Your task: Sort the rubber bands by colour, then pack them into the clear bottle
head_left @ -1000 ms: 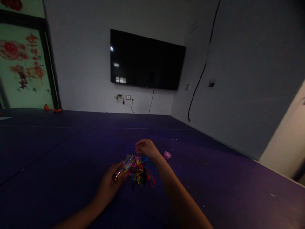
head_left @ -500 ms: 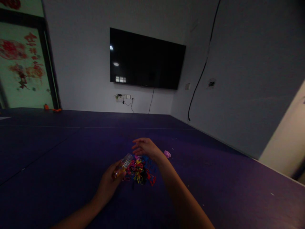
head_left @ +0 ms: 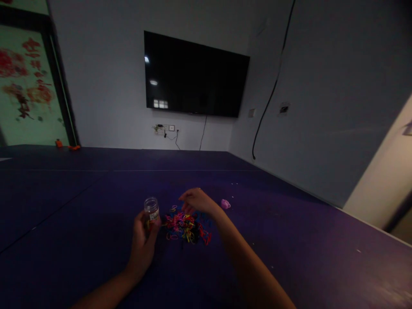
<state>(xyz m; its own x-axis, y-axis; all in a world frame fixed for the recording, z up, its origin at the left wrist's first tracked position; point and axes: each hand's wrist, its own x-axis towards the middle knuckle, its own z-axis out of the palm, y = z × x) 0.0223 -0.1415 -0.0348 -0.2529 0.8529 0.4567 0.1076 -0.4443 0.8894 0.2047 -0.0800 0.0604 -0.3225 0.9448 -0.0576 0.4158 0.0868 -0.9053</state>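
**Your left hand (head_left: 143, 242) grips a clear jar (head_left: 151, 210) beside a pile of coloured loops (head_left: 180, 224)**

You have the jar upright or nearly so, its round mouth uncovered and facing up. Your left fingers (head_left: 139, 219) are wrapped around its lower part, pressing it from the far side, while your thumb lies against the near side. A label shows on the jar, and there is some red and yellow low down in it, partly hidden by your grip.

Just to the right of the jar, the loops lie heaped on the purple surface (head_left: 96, 206): pink, red, yellow, blue and black, tangled together, with a pale one at the far left edge of the heap.

Your right hand (head_left: 198, 201) is over the far side of the pile, its forearm crossing to the right of the heap. The fingers of that hand are loosely bent and a little spread, pointing left and down. You cannot tell from this view whether their tips touch any loops.

Near your right wrist, on its right, sits a small pink object (head_left: 225, 204) with a ring-shaped handle. A few pale specks lie scattered beyond it. Farther off, a dark television (head_left: 196, 77) hangs on the wall (head_left: 103, 77), with a black cable (head_left: 273, 88) running down to its right.
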